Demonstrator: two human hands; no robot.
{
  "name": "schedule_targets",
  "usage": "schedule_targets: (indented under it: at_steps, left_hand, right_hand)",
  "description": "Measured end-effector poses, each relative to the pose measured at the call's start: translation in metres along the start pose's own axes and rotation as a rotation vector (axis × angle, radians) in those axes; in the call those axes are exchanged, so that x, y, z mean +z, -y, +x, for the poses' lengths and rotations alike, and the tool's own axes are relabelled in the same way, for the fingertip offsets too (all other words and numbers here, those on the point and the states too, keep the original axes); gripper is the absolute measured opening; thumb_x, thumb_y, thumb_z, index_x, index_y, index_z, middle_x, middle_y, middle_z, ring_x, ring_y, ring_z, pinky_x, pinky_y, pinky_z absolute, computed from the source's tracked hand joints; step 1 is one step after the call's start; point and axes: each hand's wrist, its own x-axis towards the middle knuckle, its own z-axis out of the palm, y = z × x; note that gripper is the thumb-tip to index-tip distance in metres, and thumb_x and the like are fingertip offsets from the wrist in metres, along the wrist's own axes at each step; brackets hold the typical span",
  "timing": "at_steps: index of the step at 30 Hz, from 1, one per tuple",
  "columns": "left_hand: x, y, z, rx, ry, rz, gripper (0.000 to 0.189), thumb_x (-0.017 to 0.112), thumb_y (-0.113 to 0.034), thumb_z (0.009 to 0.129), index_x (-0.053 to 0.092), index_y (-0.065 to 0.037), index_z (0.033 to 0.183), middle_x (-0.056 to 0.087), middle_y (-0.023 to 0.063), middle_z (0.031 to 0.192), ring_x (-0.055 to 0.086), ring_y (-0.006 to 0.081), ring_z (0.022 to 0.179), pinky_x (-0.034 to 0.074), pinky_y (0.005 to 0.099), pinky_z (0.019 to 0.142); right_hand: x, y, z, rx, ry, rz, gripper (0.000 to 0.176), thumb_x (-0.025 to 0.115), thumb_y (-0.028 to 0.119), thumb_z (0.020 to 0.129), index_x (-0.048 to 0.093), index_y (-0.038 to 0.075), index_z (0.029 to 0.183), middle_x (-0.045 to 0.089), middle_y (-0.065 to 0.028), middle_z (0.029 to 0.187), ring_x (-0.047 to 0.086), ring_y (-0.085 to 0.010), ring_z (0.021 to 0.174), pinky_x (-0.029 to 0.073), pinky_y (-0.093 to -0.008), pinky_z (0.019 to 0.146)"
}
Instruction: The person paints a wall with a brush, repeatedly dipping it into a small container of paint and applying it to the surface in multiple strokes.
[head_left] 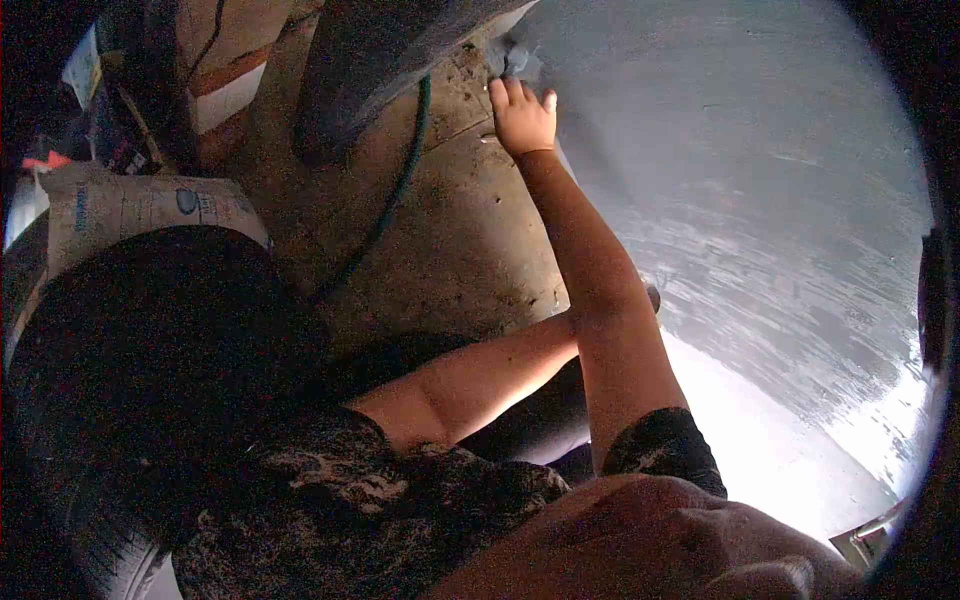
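Note:
My right hand [524, 122] reaches far forward at the left edge of a large curved grey panel [740, 150]. Its fingers are stretched and slightly apart, and nothing shows in them. A pale grey smear [515, 62] lies just beyond the fingertips. Streaky white patches mark the panel's lower part. My left forearm [480, 375] crosses beneath my right arm toward the panel. The left hand is hidden behind that arm; only a small dark rounded bit [653, 297] shows past it, and I cannot make out what it is.
A dark tyre [160, 370] stands at the left, with a printed paper sheet or sack [150, 210] by its top. A green hose [408, 175] curves over the stained concrete floor [470, 225]. A dark rounded object [370, 75] stands at the top.

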Motion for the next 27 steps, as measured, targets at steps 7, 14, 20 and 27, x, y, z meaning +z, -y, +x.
schedule_targets:
  at_steps: [7, 14, 20, 27]
  left_hand:
    - [-0.001, 0.002, -0.003, -0.008, -0.005, 0.021, 0.027, 0.047, -0.032, 0.101, 0.057, -0.008, 0.108, 0.060, 0.0081, 0.102, 0.056, 0.0209, 0.099, 0.047, 0.0404, 0.089]
    - [-0.002, 0.001, -0.005, -0.008, -0.012, 0.041, 0.027, 0.047, -0.032, 0.100, 0.058, -0.008, 0.108, 0.060, 0.0082, 0.102, 0.056, 0.0210, 0.099, 0.047, 0.0404, 0.089]
    - [-0.005, 0.000, -0.006, 0.000, -0.019, 0.059, 0.027, 0.047, -0.032, 0.100, 0.058, -0.008, 0.107, 0.060, 0.0082, 0.102, 0.056, 0.0211, 0.099, 0.047, 0.0404, 0.088]
    - [-0.005, -0.005, -0.006, 0.010, -0.017, 0.070, 0.027, 0.048, -0.032, 0.100, 0.058, -0.008, 0.107, 0.061, 0.0083, 0.102, 0.056, 0.0211, 0.099, 0.047, 0.0404, 0.088]
  right_hand:
    - [-0.008, -0.002, -0.012, 0.031, -0.006, 0.047, 0.023, 0.050, 0.022, 0.090, 0.056, 0.021, 0.113, 0.059, 0.0000, 0.102, 0.062, -0.0196, 0.096, 0.041, -0.0547, 0.084]
    - [-0.007, 0.001, -0.011, 0.030, -0.055, -0.019, 0.022, 0.050, 0.024, 0.089, 0.056, 0.022, 0.111, 0.058, -0.0005, 0.103, 0.060, -0.0199, 0.099, 0.041, -0.0546, 0.083]
    - [0.012, 0.000, -0.020, -0.027, 0.017, 0.015, 0.020, 0.051, 0.021, 0.090, 0.056, 0.021, 0.110, 0.059, 0.0000, 0.101, 0.060, -0.0186, 0.096, 0.042, -0.0514, 0.083]
    - [-0.014, 0.000, -0.022, 0.050, -0.098, 0.041, 0.018, 0.051, 0.022, 0.089, 0.056, 0.020, 0.107, 0.059, -0.0019, 0.100, 0.061, -0.0210, 0.096, 0.043, -0.0537, 0.084]
